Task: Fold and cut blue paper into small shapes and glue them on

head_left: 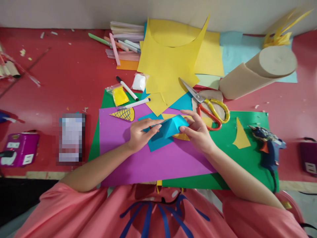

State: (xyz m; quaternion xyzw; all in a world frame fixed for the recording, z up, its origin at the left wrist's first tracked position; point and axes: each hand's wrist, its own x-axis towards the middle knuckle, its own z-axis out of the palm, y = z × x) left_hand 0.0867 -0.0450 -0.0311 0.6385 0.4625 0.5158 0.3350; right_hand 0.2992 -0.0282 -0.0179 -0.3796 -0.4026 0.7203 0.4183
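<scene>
Both my hands work a piece of blue paper (170, 127) that is partly folded up off a purple sheet (153, 158). My left hand (141, 132) presses on the paper's left side with its fingers pinched along the fold. My right hand (196, 130) holds the raised right edge between thumb and fingers. A yellow scrap lies just under the blue paper.
Scissors (209, 105) with yellow-red handles lie right of my hands, a blue glue gun (268, 147) on the green sheet (247, 158) further right. Yellow sheets (170, 59), markers (123, 43), a foam roll (257, 72) sit behind. A yellow cone cut-out (125, 114) and a phone (71, 138) lie left.
</scene>
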